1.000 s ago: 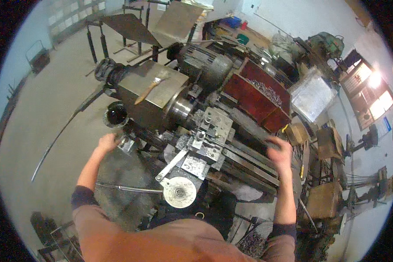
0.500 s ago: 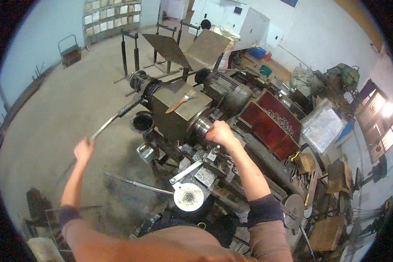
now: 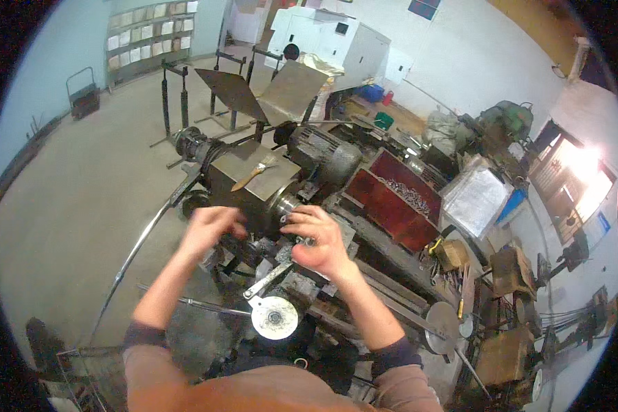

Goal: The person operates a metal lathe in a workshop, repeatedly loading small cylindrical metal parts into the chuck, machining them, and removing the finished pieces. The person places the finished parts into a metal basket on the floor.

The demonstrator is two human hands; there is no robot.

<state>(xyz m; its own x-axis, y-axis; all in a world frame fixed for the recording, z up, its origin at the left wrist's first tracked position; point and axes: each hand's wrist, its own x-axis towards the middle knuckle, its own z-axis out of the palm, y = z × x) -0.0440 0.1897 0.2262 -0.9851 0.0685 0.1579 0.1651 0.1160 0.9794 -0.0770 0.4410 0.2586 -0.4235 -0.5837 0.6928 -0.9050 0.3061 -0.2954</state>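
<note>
My left hand [image 3: 215,228], smeared by motion, is in front of the lathe's headstock [image 3: 244,175]; its finger state cannot be made out. My right hand [image 3: 319,244] reaches to the shiny round spindle nose [image 3: 285,202], its fingers bent and apart from the thumb. A small bright ring-like piece [image 3: 283,219] shows at its fingertips; whether they touch it is unclear. To the left, a long metal lever [image 3: 139,246] slopes from the headstock's far end towards me, with no hand on it. Below my hands sit a flat crank arm [image 3: 266,280] and a white round dial [image 3: 275,318].
A wooden-handled brush [image 3: 248,177] lies on the headstock. Behind it stands a ribbed motor [image 3: 325,151]. A red tray [image 3: 381,206] with metal pieces is to the right, beside a foil-like sheet [image 3: 477,199]. Another rod [image 3: 213,306] sticks out left of the dial.
My left hand has let go of the lever and swung right, towards the spindle. My right hand has loosened from its closed grip at the spindle. The whole view has shifted.
</note>
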